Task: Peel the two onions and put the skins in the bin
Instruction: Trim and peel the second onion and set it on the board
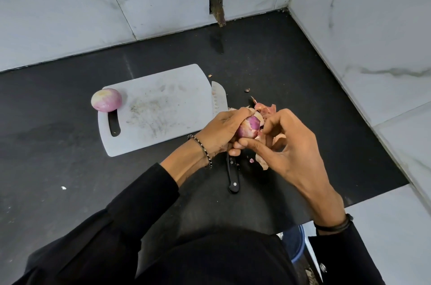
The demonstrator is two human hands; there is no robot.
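Second onion mid-peel above the counter

The left hand wraps round the onion, its bared purple side turned up toward the right hand, whose curled fingers pinch a loose skin (the onion's long axis is hidden by the grip). The peeled onion lies on its side at the board's left corner. The knife points away beside the board, with shed skins near its blade.

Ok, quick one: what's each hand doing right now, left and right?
Left hand: closed around the partly peeled onion.
Right hand: fingers curled, pinching loose skin at that onion.
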